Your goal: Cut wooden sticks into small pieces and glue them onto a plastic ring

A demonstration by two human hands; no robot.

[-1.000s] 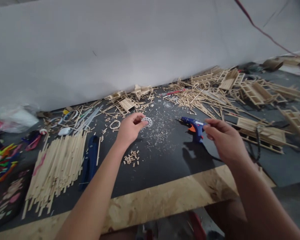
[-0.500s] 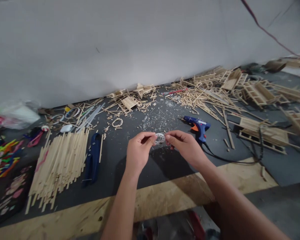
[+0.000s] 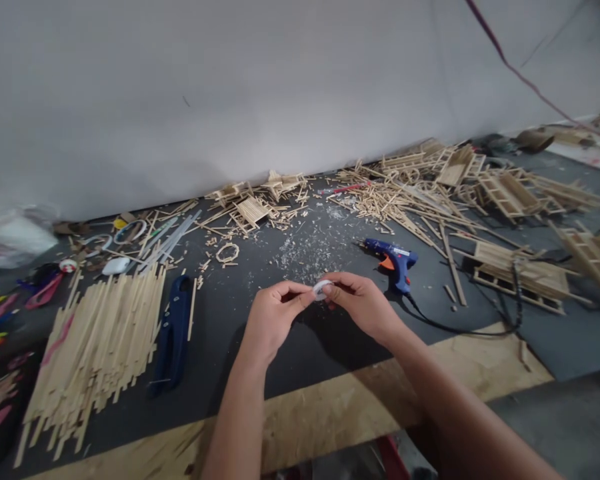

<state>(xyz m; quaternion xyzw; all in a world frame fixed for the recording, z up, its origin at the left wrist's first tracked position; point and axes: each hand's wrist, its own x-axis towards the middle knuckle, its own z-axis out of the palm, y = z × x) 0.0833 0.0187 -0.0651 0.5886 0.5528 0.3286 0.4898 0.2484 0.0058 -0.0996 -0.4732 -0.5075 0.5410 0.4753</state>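
both hands pinch a ring

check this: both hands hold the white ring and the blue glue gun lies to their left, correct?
Wrong side: the head view shows the blue glue gun to the right of the left hand and right hand, which do both hold the white ring.

I note dim, greyish light; wall palest low at centre. Soft shadow on tabletop beneath my left hand and right hand. Edges blurred, stretched; upper right corner darkened
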